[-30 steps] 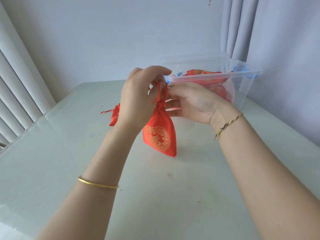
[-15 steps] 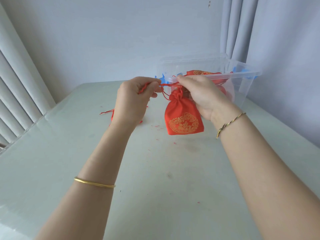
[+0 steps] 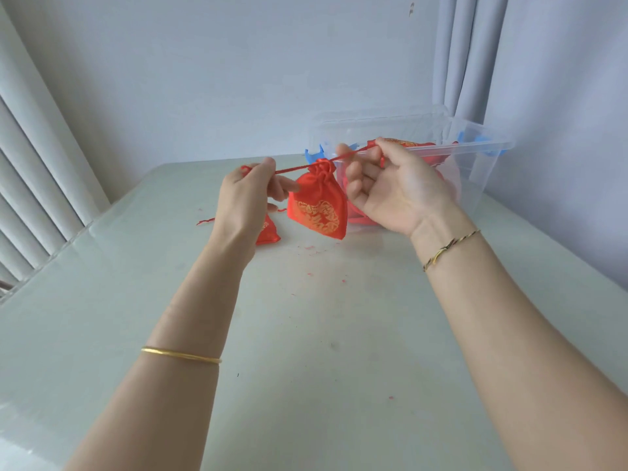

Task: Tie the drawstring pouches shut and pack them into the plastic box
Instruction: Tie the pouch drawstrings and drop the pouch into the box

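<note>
Second pouch [image 3: 268, 232] mostly hidden behind the left hand [image 3: 244, 195], pouches [image 3: 413, 144] in the plastic box [image 3: 475, 149] partly covered by the right hand [image 3: 397, 188], both forearms [image 3: 163, 385] cut by the bottom edge

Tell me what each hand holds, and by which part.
One red drawstring pouch, held by its cord only. The left hand pinches one cord end, the right hand the other; the pouch hangs between them.

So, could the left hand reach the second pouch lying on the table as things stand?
Probably, once freed: the second pouch lies just behind the left hand, but that hand pinches the drawstring of the hanging pouch and must let go first.
</note>
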Available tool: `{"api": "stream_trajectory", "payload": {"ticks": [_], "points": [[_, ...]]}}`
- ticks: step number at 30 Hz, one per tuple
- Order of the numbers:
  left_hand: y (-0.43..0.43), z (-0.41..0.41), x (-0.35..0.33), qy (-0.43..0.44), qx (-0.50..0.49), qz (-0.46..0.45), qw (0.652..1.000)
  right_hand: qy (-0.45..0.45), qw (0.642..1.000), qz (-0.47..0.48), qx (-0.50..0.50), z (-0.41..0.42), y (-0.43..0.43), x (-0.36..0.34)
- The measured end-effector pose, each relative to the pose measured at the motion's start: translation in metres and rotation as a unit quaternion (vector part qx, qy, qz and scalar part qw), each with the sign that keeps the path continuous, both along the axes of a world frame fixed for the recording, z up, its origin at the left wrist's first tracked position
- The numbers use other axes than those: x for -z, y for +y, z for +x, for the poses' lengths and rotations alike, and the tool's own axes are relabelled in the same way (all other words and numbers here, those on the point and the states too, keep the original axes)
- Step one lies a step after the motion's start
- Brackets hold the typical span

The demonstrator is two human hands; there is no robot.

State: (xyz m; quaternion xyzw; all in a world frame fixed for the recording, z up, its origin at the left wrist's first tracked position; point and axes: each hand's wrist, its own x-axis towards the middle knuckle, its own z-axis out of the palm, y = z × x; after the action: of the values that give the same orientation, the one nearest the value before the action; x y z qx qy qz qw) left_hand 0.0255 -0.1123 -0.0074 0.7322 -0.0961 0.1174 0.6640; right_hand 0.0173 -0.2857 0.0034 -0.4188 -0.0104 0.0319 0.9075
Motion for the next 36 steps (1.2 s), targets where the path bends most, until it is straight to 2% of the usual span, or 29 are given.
{"api": "stream_trajectory", "payload": {"ticks": [1, 2, 6, 8, 12, 14, 18, 21, 24, 26, 30, 33, 36], "points": [[0.001, 0.001, 0.0, 0.01, 0.005, -0.033, 0.999, 0.0, 0.999, 0.035, -0.019, 0.001, 0.001, 0.002], [0.001, 0.002, -0.001, 0.023, 0.009, -0.078, 0.997, 0.007, 0.999, 0.031, -0.02, 0.003, 0.002, 0.004], [0.0, 0.001, -0.001, 0.067, 0.067, -0.217, 0.972, 0.044, 0.988, -0.14, 0.054, 0.008, 0.009, 0.014], [-0.003, 0.001, 0.0, 0.079, 0.106, -0.236, 0.963, 0.058, 0.982, -0.17, 0.063, 0.008, 0.009, 0.017], [-0.004, -0.001, -0.003, 0.053, 0.099, -0.112, 0.987, 0.03, 0.989, -0.143, 0.026, 0.003, 0.005, 0.009], [-0.003, -0.003, -0.004, 0.05, 0.127, -0.045, 0.99, -0.001, 0.988, -0.152, 0.018, 0.0, 0.007, 0.002], [-0.002, -0.007, -0.006, 0.031, 0.16, 0.103, 0.981, -0.065, 0.975, -0.209, 0.035, -0.005, 0.016, -0.004], [-0.006, -0.01, -0.008, -0.001, 0.139, 0.153, 0.978, -0.094, 0.956, -0.274, 0.044, -0.007, 0.021, -0.002], [-0.006, -0.01, -0.008, 0.014, 0.141, 0.105, 0.984, -0.064, 0.94, -0.333, 0.04, -0.007, 0.022, 0.0], [-0.005, -0.009, -0.008, 0.036, 0.145, 0.056, 0.987, -0.049, 0.94, -0.337, 0.029, -0.008, 0.023, 0.0], [-0.005, -0.007, -0.007, 0.05, 0.118, 0.013, 0.992, -0.09, 0.928, -0.357, 0.059, -0.009, 0.026, 0.0], [-0.007, -0.006, -0.005, 0.051, 0.084, 0.013, 0.995, -0.167, 0.871, -0.453, 0.087, -0.01, 0.027, 0.004], [-0.007, -0.005, -0.004, 0.048, 0.057, 0.011, 0.997, -0.234, 0.826, -0.499, 0.116, -0.008, 0.03, 0.008]]}}
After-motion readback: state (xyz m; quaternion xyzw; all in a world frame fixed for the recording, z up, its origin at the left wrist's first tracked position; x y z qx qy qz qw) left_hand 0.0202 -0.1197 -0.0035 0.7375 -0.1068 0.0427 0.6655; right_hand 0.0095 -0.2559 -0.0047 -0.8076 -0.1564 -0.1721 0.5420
